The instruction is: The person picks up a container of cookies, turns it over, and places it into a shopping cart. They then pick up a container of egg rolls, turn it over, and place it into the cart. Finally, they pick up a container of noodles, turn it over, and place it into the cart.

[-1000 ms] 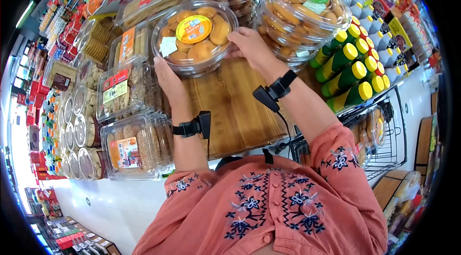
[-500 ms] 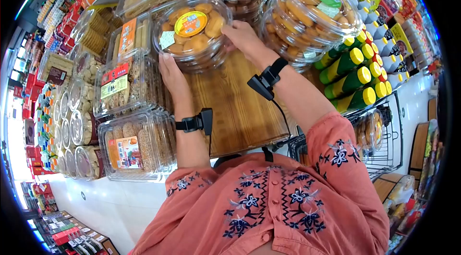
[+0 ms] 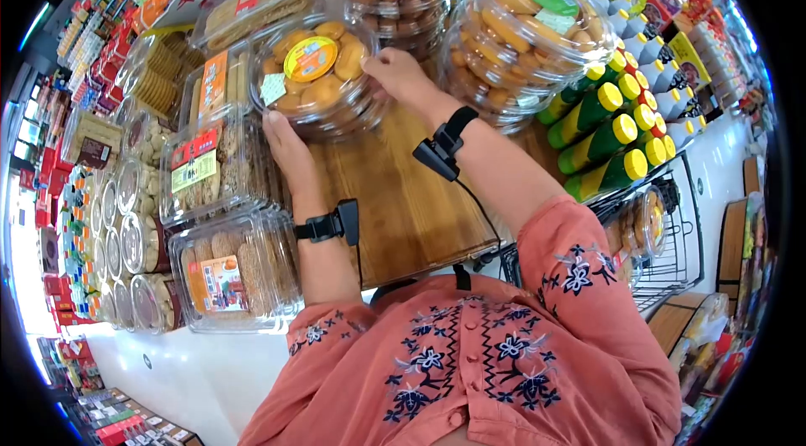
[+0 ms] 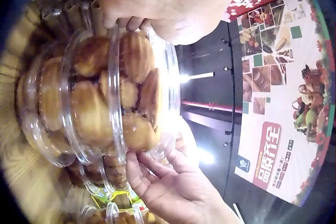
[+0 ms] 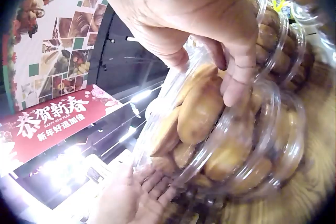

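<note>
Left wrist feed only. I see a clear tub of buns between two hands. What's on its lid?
Observer: The head view shows a round yellow label in the middle of the lid of the tub.
Operator: What's beside it on the person's left?
Observer: Rectangular clear boxes of biscuits with orange and red labels, lined up along the shelf edge.
Operator: How does the right hand hold it?
Observer: In the right wrist view, the right hand has its fingers curled over the tub's rim from above.
</note>
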Demonstrator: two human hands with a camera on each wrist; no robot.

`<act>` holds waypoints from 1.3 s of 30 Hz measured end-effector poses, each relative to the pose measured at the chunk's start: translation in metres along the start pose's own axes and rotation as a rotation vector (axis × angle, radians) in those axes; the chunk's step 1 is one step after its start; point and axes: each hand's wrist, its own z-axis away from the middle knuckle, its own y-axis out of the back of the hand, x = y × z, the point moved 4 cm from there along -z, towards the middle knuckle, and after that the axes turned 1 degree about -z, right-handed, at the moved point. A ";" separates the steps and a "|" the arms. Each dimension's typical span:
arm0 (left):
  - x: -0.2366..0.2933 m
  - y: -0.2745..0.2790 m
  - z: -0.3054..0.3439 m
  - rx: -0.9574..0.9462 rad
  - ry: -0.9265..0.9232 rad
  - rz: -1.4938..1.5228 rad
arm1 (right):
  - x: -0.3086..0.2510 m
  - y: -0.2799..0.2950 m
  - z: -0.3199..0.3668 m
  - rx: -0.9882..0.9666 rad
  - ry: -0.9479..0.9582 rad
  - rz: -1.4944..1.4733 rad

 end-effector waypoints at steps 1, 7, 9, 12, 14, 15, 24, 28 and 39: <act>0.003 -0.001 0.001 -0.014 -0.020 0.002 | 0.000 0.000 0.000 0.008 0.011 0.003; -0.009 -0.002 -0.006 0.006 0.004 -0.005 | 0.006 0.002 -0.006 0.117 0.026 0.048; -0.011 -0.002 -0.007 -0.013 0.011 0.024 | 0.009 0.003 -0.003 0.136 0.027 0.009; -0.005 -0.004 -0.003 0.013 -0.003 0.038 | 0.020 0.008 0.001 0.118 0.002 -0.073; -0.003 -0.006 0.001 0.034 -0.019 0.062 | 0.029 0.015 0.003 0.106 -0.066 -0.120; -0.006 -0.007 0.004 0.047 -0.014 0.092 | 0.031 0.019 0.007 0.144 -0.067 -0.140; -0.054 -0.006 0.025 0.019 0.231 0.328 | 0.105 0.040 -0.023 0.195 -0.257 -0.363; -0.070 -0.012 0.029 0.029 0.417 0.487 | 0.117 0.041 -0.047 0.278 -0.353 -0.431; -0.095 -0.004 0.023 0.025 0.510 0.374 | 0.147 0.031 -0.100 0.365 -0.359 -0.838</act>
